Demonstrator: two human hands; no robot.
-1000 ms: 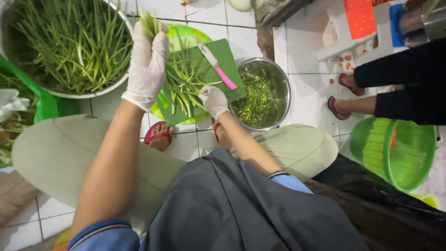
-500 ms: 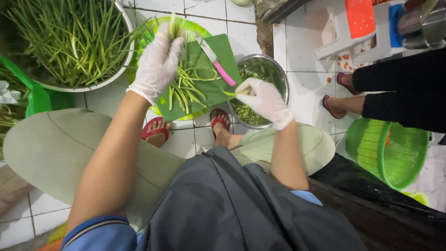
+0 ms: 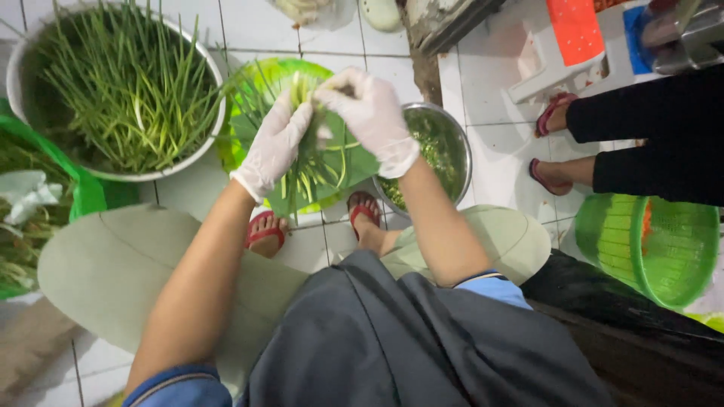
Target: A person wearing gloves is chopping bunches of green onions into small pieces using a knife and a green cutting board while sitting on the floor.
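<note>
While hands (image 3: 324, 128) grip stalks (image 3: 305, 162), bowls (image 3: 452, 139) flank.

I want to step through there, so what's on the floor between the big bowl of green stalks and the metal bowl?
In the head view, a green cutting board on a green basin lies between big bowl and metal bowl.

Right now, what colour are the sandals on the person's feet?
Red sandals, seen best in the head view.
</note>
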